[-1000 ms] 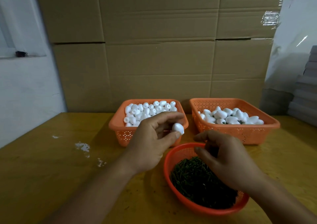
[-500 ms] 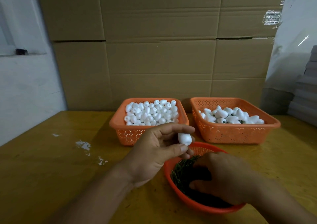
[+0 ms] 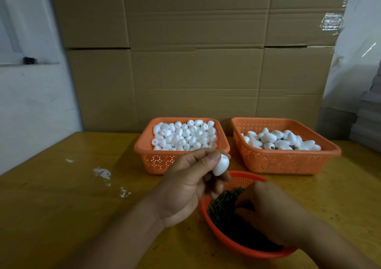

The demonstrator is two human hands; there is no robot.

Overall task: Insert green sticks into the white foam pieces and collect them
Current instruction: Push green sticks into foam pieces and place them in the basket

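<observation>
Left hand (image 3: 185,188) up above the tabletop (image 3: 68,213), pinching one white foam piece (image 3: 221,165) between thumb and fingers. Right hand (image 3: 270,213) down in the round red basket (image 3: 247,248), fingers bent into the heap of green sticks (image 3: 221,203); can't tell if a stick is caught yet. Left orange basket (image 3: 158,163) full of plain foam pieces. Right orange basket (image 3: 288,161) with done ones, bits of green peeking out.

Probably picking out a stick now. Best to take just one, not a bunch. Hold it near the tip. Turn the foam so its hole faces the stick. Push straight and gently, no wobbling. Foam is soft, so no hard squeezing. Then drop it in the right orange basket.
</observation>
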